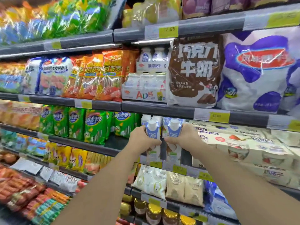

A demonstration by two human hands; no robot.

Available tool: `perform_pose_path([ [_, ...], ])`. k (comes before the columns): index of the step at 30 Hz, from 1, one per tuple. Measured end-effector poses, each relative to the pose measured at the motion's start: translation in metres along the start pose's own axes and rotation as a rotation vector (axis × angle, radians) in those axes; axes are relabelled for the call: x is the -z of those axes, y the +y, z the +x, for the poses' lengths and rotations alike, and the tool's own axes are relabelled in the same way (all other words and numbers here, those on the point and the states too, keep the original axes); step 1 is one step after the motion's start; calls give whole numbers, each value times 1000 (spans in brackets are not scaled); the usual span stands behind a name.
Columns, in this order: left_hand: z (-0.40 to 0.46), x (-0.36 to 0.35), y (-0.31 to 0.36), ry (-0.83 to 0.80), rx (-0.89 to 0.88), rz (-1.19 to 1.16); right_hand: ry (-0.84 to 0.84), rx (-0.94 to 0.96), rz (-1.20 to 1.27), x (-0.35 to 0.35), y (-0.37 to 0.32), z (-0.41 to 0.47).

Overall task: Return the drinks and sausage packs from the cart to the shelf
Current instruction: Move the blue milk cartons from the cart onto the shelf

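The left hand [142,138] is curled around one drink carton [152,135], and the right hand [181,137] is curled around a second drink carton [173,135]. Both hands hold tight, side by side, and the thumbs nearly meet in the middle. The two cartons are at the front of the shelf [113,150], in the gap between the green snack bags [94,127] on the left and the yogurt boxes [243,143] on the right.

Each carton stands up tall. Its long side runs up and down, and its white cap points up at the shelf above. The picture side faces near, toward the person.

What could go wrong? More cartons stand just behind, so a hard push could knock them over. The caps are near the shelf above and could bump it. If a hand lets go too soon, a carton may tip and fall off the front edge
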State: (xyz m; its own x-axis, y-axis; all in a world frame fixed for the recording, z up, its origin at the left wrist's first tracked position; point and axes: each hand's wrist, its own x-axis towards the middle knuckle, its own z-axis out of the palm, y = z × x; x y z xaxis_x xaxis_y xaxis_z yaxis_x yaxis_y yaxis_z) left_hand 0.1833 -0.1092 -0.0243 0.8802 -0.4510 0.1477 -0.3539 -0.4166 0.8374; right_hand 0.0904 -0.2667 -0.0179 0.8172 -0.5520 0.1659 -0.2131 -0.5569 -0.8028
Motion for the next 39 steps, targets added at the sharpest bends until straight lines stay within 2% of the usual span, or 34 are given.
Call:
perform_pose_path([
  [6, 52, -14, -12, -46, -38, 35, 144, -82, 13, -23, 8, 32],
  [9, 74, -23, -15, -49, -119, 67, 207, -157, -16, -28, 11, 47],
  [15, 102, -43, -24, -30, -201, 13, 311, -297, 14, -36, 15, 65],
  [22, 109, -41, -32, -85, -275, 10, 435, -300, -46, -51, 16, 58],
  [26, 117, -40, -44, -211, -266, 143, 424, -292, -85, -69, 27, 52],
  [30, 118, -44, -43, -224, -300, 139, 453, -247, -38, -71, 28, 50],
  [35, 117, -51, -42, -225, -304, 98, 425, -283, -2, -70, 29, 47],
  [39, 119, -53, -48, -256, -287, 132, 424, -340, -216, -77, 41, 37],
])
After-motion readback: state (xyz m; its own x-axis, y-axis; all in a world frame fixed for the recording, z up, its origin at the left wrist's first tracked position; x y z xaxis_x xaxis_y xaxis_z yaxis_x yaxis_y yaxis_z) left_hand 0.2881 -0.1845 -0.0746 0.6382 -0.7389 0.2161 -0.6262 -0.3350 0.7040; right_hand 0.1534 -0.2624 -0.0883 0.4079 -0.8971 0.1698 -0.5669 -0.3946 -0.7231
